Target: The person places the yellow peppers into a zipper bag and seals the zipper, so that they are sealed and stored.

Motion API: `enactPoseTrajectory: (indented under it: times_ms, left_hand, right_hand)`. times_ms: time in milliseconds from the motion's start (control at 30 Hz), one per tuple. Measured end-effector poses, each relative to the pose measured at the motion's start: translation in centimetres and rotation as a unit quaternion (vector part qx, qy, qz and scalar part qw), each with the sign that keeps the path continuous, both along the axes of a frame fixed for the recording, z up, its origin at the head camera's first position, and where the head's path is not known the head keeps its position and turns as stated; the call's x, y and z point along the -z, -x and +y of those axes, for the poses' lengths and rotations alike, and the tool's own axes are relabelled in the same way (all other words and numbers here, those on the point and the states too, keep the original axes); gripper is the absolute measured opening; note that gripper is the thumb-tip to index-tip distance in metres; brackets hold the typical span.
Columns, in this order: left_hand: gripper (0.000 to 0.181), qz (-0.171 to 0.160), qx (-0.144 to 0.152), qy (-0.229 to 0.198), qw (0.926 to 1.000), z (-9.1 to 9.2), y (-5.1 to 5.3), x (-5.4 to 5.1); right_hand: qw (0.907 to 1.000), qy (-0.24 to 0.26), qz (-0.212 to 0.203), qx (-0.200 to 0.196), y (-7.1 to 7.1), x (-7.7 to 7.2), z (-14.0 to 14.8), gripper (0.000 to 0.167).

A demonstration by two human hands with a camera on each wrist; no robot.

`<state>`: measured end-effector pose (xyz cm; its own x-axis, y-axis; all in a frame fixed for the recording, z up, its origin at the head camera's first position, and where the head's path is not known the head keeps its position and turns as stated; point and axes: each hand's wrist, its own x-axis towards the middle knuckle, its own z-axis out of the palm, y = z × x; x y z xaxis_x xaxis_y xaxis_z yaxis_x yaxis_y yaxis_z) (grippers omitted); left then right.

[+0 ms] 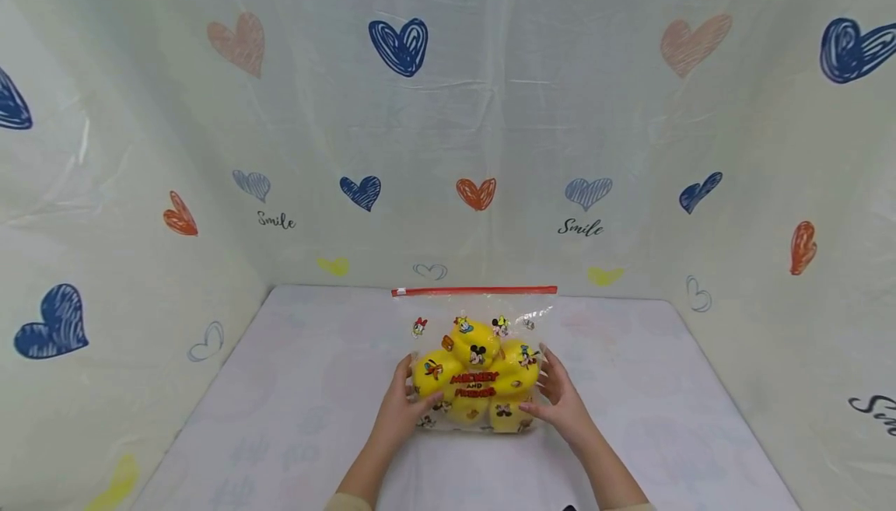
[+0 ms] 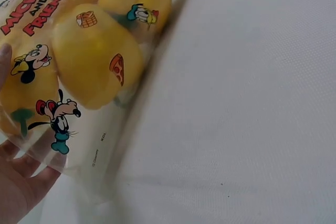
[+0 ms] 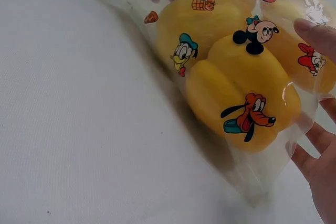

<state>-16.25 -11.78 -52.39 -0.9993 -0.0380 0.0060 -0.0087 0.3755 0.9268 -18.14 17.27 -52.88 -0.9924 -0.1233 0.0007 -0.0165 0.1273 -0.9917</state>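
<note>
A clear zip bag (image 1: 474, 386) printed with cartoon characters and the red words "Mickey and Friends" stands upright, its red zip strip (image 1: 483, 290) along the top. Several yellow bell peppers (image 2: 97, 56) fill it, with bits of green stem showing through. My left hand (image 1: 402, 410) grips the bag's left side, thumb on the front and fingers round the edge. On the opposite side my right hand (image 1: 564, 404) holds it the same way. One lobed pepper (image 3: 247, 87) shows plainly near the bag's lower corner in the right wrist view.
Beneath the bag lies a table with a pale cloth (image 1: 308, 386). White curtains (image 1: 448, 130) printed with hearts and "Smile" surround it at the back and both sides. A small dark object (image 1: 570, 508) pokes in at the bottom edge.
</note>
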Motion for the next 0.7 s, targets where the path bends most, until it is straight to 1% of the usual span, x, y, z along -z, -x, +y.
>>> enactPoseTrajectory:
  times_ms: [100, 200, 233, 400, 500, 600, 700]
  left_hand:
    - [0.092, -0.003, -0.005, -0.006, 1.0, 0.1, 0.3, -0.2]
    - [0.088, -0.005, -0.009, -0.006, 0.9999, 0.3, 0.7, -0.5]
    - [0.086, -0.003, -0.009, -0.003, 1.0, 0.4, 0.9, -0.7]
    - [0.079, -0.017, -0.008, 0.016, 0.9997, 0.7, 1.5, -1.1]
    - [0.076, -0.031, -0.01, 0.025, 0.9992, 0.9, 1.6, -1.2]
    - [0.074, -0.039, -0.014, 0.03, 0.9987, 1.0, 1.7, -1.2]
    - [0.074, -0.051, -0.023, 0.032, 0.9979, 1.1, 1.7, -1.2]
  right_hand:
    - [0.9999, -0.012, -0.006, 0.002, 0.2, 0.3, 0.0, 0.109]
    - [0.9997, -0.022, -0.009, 0.005, 0.5, 0.5, -0.1, 0.11]
    - [0.9996, -0.026, -0.009, 0.008, 0.6, 0.6, -0.1, 0.109]
    - [0.9993, -0.031, -0.016, 0.017, 1.0, 0.8, -0.3, 0.103]
    - [0.9985, -0.043, -0.021, 0.024, 1.2, 0.8, -0.5, 0.099]
    - [0.9982, -0.045, -0.025, 0.029, 1.3, 0.7, -0.6, 0.093]
    - [0.9976, -0.049, -0.037, 0.031, 1.4, 0.6, -0.7, 0.09]
